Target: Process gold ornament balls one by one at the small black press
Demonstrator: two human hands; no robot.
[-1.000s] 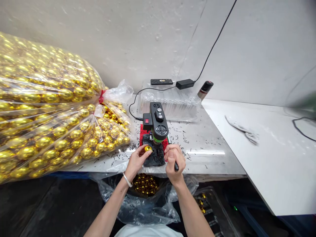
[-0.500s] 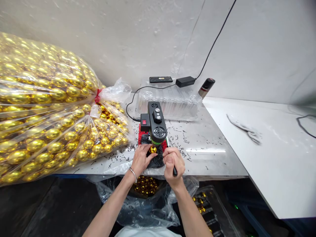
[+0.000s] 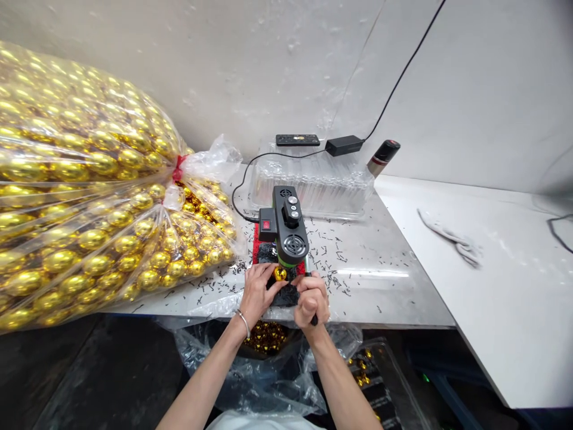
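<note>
A black bench machine (image 3: 290, 224) with a red switch stands on the metal table, its round head over a gold ball (image 3: 280, 273). My left hand (image 3: 258, 288) is closed around the ball's left and near side, with fingers and thumb touching it. On the right, my right hand (image 3: 311, 298) is wrapped round the black grip of a lever (image 3: 314, 321), whose rod runs up beside the machine. The ball rests above the black base of the machine.
Large clear bags of gold balls (image 3: 94, 239) fill the left. Behind the machine lies a clear plastic tray (image 3: 313, 191) with a power adapter (image 3: 344, 145) on it. A spray can (image 3: 384, 157) leans there. A glove (image 3: 452, 239) lies on the white table. Below hangs a plastic-lined bin (image 3: 266, 337).
My right hand has moved slightly inward, toward my left hand, with the lever grip still in it. The whole view has shifted a little. My left hand stays at the ball.
</note>
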